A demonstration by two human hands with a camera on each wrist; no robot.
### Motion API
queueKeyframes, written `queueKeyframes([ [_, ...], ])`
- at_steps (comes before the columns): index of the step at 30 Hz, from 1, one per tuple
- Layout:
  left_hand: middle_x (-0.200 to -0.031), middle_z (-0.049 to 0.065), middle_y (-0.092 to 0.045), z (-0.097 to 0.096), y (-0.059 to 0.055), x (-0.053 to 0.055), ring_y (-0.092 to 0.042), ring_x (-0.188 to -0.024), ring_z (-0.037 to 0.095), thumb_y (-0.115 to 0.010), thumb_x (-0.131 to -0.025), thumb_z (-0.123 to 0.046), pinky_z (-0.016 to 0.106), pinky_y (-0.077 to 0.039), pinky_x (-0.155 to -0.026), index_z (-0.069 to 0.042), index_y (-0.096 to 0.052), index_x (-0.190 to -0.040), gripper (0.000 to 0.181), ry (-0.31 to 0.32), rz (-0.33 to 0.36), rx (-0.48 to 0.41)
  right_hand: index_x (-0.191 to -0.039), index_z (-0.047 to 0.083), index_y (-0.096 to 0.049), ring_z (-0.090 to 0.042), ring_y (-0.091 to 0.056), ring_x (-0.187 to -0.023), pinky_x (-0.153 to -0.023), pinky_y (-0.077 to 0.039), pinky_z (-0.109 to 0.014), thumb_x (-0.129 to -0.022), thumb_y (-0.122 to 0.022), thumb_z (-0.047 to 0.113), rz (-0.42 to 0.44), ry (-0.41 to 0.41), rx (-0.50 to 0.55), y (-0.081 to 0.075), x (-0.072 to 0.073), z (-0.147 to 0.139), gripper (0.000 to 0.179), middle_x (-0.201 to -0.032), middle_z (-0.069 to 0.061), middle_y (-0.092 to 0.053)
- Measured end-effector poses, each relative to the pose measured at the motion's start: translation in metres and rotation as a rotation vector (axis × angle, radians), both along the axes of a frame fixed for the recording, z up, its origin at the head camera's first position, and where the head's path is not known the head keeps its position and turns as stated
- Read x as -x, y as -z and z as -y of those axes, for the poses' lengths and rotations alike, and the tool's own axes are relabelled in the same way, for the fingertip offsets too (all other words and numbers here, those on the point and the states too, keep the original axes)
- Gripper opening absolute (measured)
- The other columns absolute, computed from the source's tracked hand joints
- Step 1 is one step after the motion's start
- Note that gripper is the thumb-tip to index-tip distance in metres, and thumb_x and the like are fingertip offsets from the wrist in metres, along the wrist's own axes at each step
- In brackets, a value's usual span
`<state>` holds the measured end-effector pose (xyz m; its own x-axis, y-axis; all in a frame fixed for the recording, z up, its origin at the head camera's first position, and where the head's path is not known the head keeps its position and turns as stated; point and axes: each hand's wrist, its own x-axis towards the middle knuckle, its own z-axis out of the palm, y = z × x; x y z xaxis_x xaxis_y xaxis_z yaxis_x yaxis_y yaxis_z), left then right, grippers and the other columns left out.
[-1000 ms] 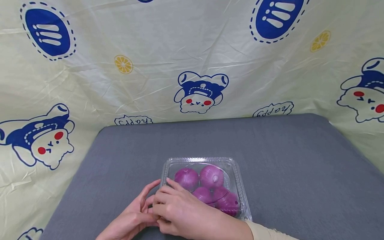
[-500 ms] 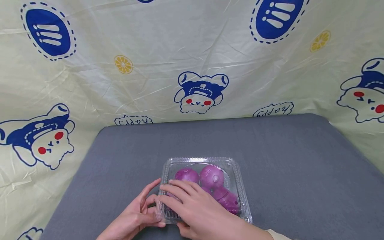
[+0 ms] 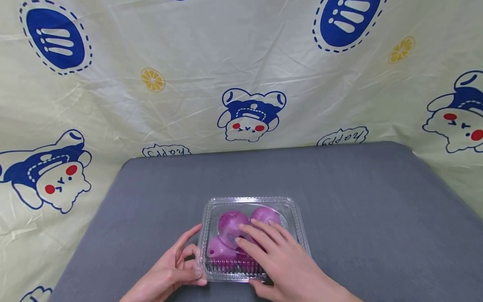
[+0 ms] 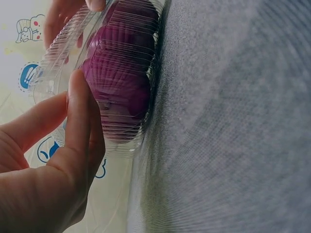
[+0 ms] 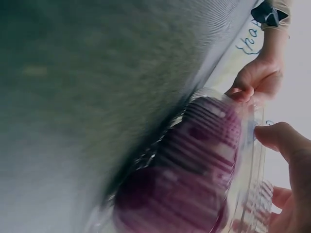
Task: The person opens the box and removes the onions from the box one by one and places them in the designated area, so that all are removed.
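A clear plastic clamshell box (image 3: 250, 200) of several purple onions (image 3: 232, 224) sits on the grey table, its lid down over them. At its front left corner my left hand (image 3: 167, 268) pinches the rim between thumb and fingers; the left wrist view shows these fingertips (image 4: 77, 85) close to the lid's edge. My right hand (image 3: 286, 262) lies over the front right part of the lid with fingers extended, its thumb (image 5: 277, 136) by the front edge. Behind that hand, part of the onions and the box's front right corner are hidden.
The grey cloth-covered table (image 3: 362, 201) stretches behind the box and to both sides. A pale curtain (image 3: 188, 50) printed with blue cartoon figures and orange slices hangs along the table's back edge.
My right hand has moved from the box's front left corner rightward across the lid, uncovering the left onions. The left hand keeps its place at the corner.
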<state>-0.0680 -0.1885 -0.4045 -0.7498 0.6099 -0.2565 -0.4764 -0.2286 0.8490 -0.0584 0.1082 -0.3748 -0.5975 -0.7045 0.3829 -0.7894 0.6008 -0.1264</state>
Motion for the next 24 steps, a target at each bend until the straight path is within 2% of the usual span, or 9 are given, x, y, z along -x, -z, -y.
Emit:
queueKeyframes([
  [5, -0.108, 0.009, -0.049, -0.001, -0.002, 0.0, -0.067, -0.093, 0.021, -0.065, -0.089, 0.007, 0.041, -0.055, -0.087, -0.021, -0.001, -0.156, 0.097, -0.013, 0.019, 0.038, -0.14, 0.02, -0.052, -0.024, -0.037, -0.136, -0.104, -0.039, -0.055, -0.071, -0.081, 0.051, -0.001, 0.078, -0.002, 0.005, -0.003, -0.015, 0.082, -0.15, 0.0, -0.041],
  [7, -0.108, 0.009, -0.049, -0.001, -0.003, 0.0, -0.067, -0.093, 0.02, -0.065, -0.089, 0.006, 0.041, -0.055, -0.088, -0.021, -0.002, -0.156, 0.096, -0.011, 0.022, 0.04, -0.139, 0.018, -0.054, -0.026, -0.038, -0.135, -0.103, -0.04, -0.056, -0.069, -0.082, 0.051, -0.028, 0.095, 0.009, 0.008, -0.003, -0.021, 0.082, -0.148, -0.002, -0.044],
  [11, -0.105, 0.007, -0.047, 0.001, -0.001, 0.0, -0.067, -0.089, 0.019, -0.063, -0.09, 0.007, 0.042, -0.055, -0.088, -0.02, -0.001, -0.157, 0.095, 0.005, -0.022, 0.023, -0.137, 0.017, -0.055, -0.03, -0.036, -0.137, -0.102, -0.038, -0.059, -0.067, -0.082, 0.052, -0.026, 0.14, 0.011, 0.011, -0.005, -0.032, 0.083, -0.147, -0.004, -0.044],
  [16, -0.104, 0.005, -0.045, 0.003, 0.002, 0.0, -0.067, -0.089, 0.019, -0.06, -0.092, 0.008, 0.043, -0.054, -0.09, -0.019, 0.001, -0.157, 0.093, 0.035, -0.074, -0.016, -0.141, 0.019, -0.053, -0.035, -0.027, -0.142, -0.1, -0.038, -0.066, -0.07, -0.08, 0.058, 0.111, 0.248, 0.006, 0.011, -0.011, -0.044, 0.085, -0.154, -0.003, -0.036],
  [19, -0.105, 0.005, -0.045, 0.003, 0.003, 0.0, -0.067, -0.09, 0.019, -0.059, -0.092, 0.008, 0.043, -0.054, -0.09, -0.019, 0.001, -0.157, 0.093, 0.043, -0.08, -0.029, -0.144, 0.02, -0.051, -0.043, -0.026, -0.141, -0.091, -0.044, -0.067, -0.074, -0.077, 0.061, 0.22, 0.315, 0.025, 0.011, -0.015, -0.049, 0.086, -0.159, -0.003, -0.028],
  [22, -0.105, 0.005, -0.046, 0.003, 0.004, 0.001, -0.067, -0.091, 0.019, -0.059, -0.092, 0.009, 0.042, -0.055, -0.089, -0.019, 0.001, -0.157, 0.093, 0.045, -0.079, -0.032, -0.147, 0.02, -0.046, -0.046, -0.028, -0.14, -0.081, -0.053, -0.061, -0.077, -0.073, 0.064, 0.325, 0.345, 0.031, 0.01, -0.017, -0.052, 0.087, -0.161, 0.0, -0.021],
  [24, -0.105, 0.005, -0.046, 0.002, 0.002, 0.001, -0.066, -0.091, 0.018, -0.059, -0.092, 0.008, 0.041, -0.055, -0.089, -0.019, 0.001, -0.157, 0.093, 0.042, -0.066, -0.023, -0.149, 0.021, -0.044, -0.043, -0.03, -0.14, -0.075, -0.057, -0.053, -0.078, -0.071, 0.064, 0.333, 0.342, 0.035, 0.011, -0.018, -0.054, 0.087, -0.162, 0.001, -0.019],
])
